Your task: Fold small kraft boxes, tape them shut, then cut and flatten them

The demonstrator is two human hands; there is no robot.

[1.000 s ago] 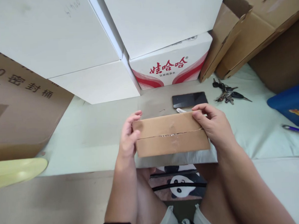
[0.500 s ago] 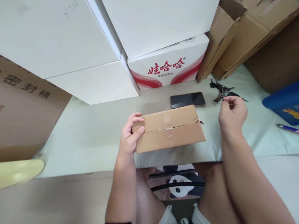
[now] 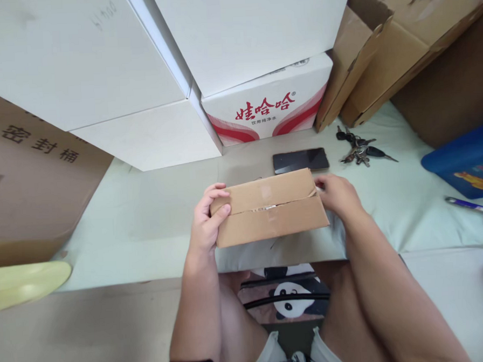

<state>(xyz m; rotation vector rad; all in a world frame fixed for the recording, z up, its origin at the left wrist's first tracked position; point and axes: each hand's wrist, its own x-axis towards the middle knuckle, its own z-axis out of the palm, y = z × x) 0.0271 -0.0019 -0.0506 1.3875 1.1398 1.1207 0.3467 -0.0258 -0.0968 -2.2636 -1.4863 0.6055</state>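
Observation:
A small brown cardboard box (image 3: 271, 220) is held tilted above the green-covered surface, its taped top seam partly torn. My left hand (image 3: 206, 219) grips the box's left end, thumb on the seam side and fingers over the far edge. At the opposite end, my right hand (image 3: 339, 195) has its fingers pinched together against the corner where the seam ends. What lies between those fingertips is hidden. Just behind the box lies a black phone (image 3: 301, 160). A bunch of keys (image 3: 359, 149) rests farther right, beyond my right hand.
White boxes (image 3: 142, 135) and a red-and-white carton (image 3: 268, 112) stand along the back. Folded cardboard (image 3: 381, 71) leans at the back right. A blue container (image 3: 465, 164) and a purple pen-like item (image 3: 472, 206) are at the right. A yellow-green object (image 3: 28, 284) juts in from the left.
My right hand has moved left from beside the keys to the box's right end, its fingers still pinched. My left hand keeps its hold on the box; the view has shifted slightly.

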